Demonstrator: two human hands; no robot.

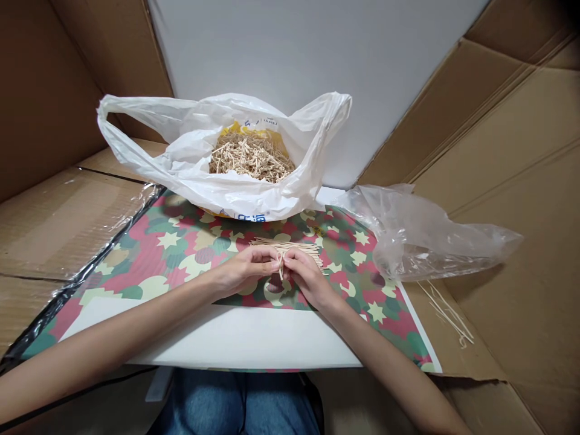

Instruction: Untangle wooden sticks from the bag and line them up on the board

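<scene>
Between my two hands is a thin pale strip (281,266), bent into a small loop or knot with a short end hanging down. My left hand (256,264) pinches it from the left, thumb and forefinger together. From the right, my right hand (304,270) pinches the same strip, its fingertips almost touching the left ones. Just behind the hands lies a bundle of straight pale sticks (290,244), partly hidden by them. Farther back stands a white plastic bag (181,163), wide open, holding a heap of small knotted pale strips (254,158).
A camouflage-patterned sheet (154,266) covers the table, with a white panel (254,338) along its front. At right lies a crumpled clear plastic bag (421,235), near several loose strips (448,314). Cardboard walls (512,181) stand at both sides.
</scene>
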